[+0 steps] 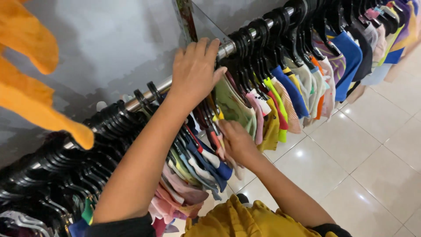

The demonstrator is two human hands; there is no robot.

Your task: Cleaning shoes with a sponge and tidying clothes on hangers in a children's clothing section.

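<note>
A long chrome rail [228, 47] runs from about eight o'clock up to one o'clock, packed with small garments on black plastic hangers [263, 30], and the person stands close against it, looking down over both forearms. The left hand [195, 72] lies over the rail near twelve o'clock, its grip curled down around the hooks and the tops of the hangers, fingers pressed together, apparently to hold that bunch aside so a gap stays open in the row. In that gap hangs a pale green printed top [234, 107], just right of centre, its soft knit face turned outward. The right hand [237, 140] reaches in from five o'clock and sits just below that top among the hems; its fingers are buried in cloth, so I cannot tell whether the grip pinches anything or only parts the folds. The clothes around are thin, limp cottons in pink, yellow, royal blue and stripes, crowded shoulder to shoulder so that only edges show. At nine o'clock an orange fabric piece [30, 96] hangs into view, fuzzy and close to the camera. A mustard yellow garment [245, 219] bunches at six o'clock by the person's body. Glossy pale floor tiles [364, 145] fill the right side.
</note>
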